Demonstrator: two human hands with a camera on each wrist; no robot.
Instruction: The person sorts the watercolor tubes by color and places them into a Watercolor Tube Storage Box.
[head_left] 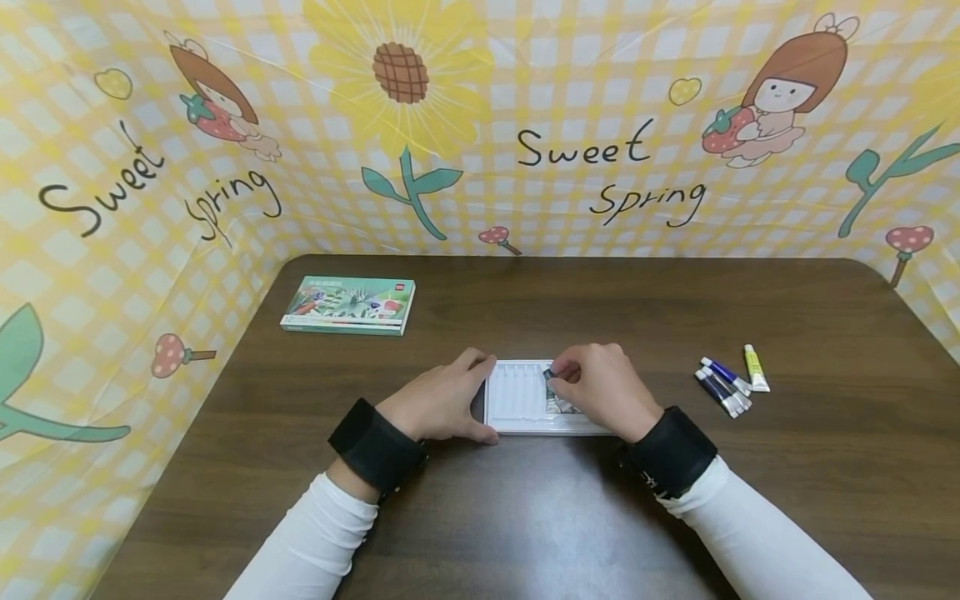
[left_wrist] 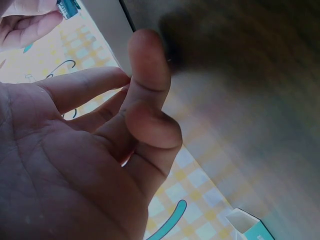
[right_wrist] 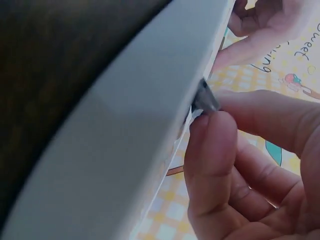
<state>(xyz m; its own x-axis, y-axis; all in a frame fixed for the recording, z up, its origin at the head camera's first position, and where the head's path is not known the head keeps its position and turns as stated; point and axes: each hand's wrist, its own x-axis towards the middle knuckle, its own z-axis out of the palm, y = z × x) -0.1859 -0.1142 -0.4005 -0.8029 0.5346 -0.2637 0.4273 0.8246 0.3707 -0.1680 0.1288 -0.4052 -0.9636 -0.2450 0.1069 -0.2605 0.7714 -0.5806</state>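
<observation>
A white plastic tray with narrow slots lies on the table between both hands. My left hand holds its left end, thumb at the near corner and fingers at the far corner. A small paint tube is pinched between the thumb and index finger of my right hand, over the tray. In the left wrist view, the tube shows a dark teal label. More paint tubes lie in the slots, partly hidden under my right hand.
To the right on the brown table lie dark blue paint tubes in a cluster and a yellow tube. A green illustrated box sits at the back left. A yellow checked cloth hangs behind the table.
</observation>
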